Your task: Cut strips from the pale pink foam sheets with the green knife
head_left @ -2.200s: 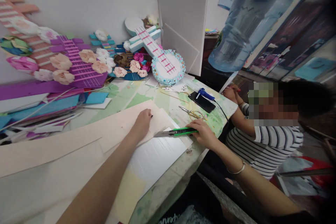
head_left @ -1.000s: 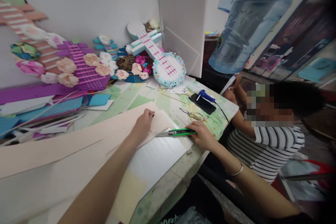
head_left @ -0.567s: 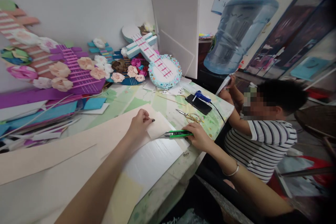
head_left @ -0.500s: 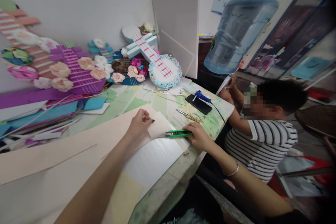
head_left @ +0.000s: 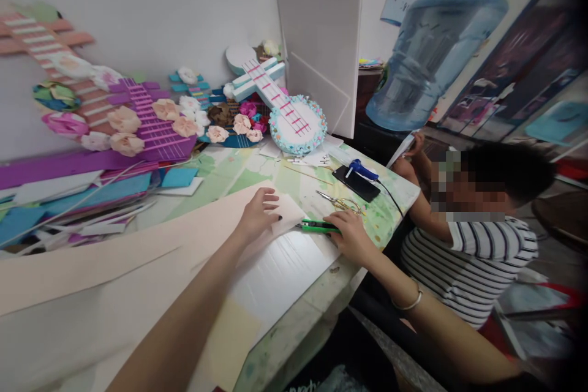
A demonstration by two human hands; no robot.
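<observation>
My left hand (head_left: pixel 260 214) lies on a long cream sheet (head_left: pixel 138 251), its fingers pressing and pinching the small end piece of that sheet (head_left: pixel 289 211). My right hand (head_left: pixel 351 234) is closed on a green utility knife (head_left: pixel 316 226) that lies nearly flat at the sheet's right edge, blade end towards my left fingers. A white board (head_left: pixel 275 266) sits under the sheet, near the table's front edge.
Gold scissors (head_left: pixel 340 201), a black phone (head_left: pixel 356 182) and a blue glue gun (head_left: pixel 362 169) lie beyond the knife. Paper-flower guitars (head_left: pixel 294 116) line the wall. A white panel (head_left: pixel 321 37) stands upright. A person in a striped shirt (head_left: pixel 463 263) sits at the right. A water jug (head_left: pixel 427 55) stands behind.
The knife has slid along the sheet edge towards my left hand. My left fingers have shifted and now hold the small end piece, which has moved slightly off the main sheet.
</observation>
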